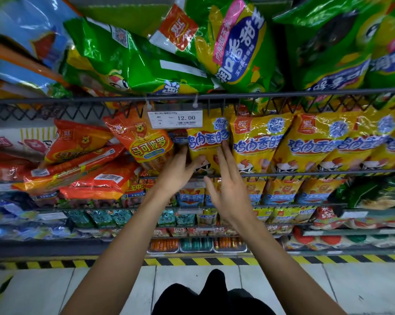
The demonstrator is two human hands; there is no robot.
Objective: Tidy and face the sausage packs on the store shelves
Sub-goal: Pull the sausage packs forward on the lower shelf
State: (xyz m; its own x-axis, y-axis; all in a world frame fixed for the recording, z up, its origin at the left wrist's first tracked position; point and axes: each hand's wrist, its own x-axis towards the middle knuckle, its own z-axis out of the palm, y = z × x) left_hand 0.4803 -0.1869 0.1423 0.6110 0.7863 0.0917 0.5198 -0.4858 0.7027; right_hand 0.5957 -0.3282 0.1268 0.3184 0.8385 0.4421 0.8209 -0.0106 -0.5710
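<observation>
A yellow chicken sausage pack point(206, 137) stands upright at the left end of a row of like yellow packs point(305, 142) on the middle wire shelf. My left hand point(180, 169) grips its lower left edge, thumb on the front and fingers behind. My right hand point(226, 183) lies flat against its right side with fingers spread. An orange sausage pack point(144, 139) leans tilted just left of my left hand. More orange packs point(82, 164) lie flat in a loose heap further left.
A price tag reading 12.00 point(175, 119) hangs from the wire rail point(283, 96) of the shelf above, where green corn sausage bags point(237, 46) lie askew. Lower shelves point(271, 192) hold smaller packs. A yellow-black hazard stripe point(214, 261) marks the floor edge.
</observation>
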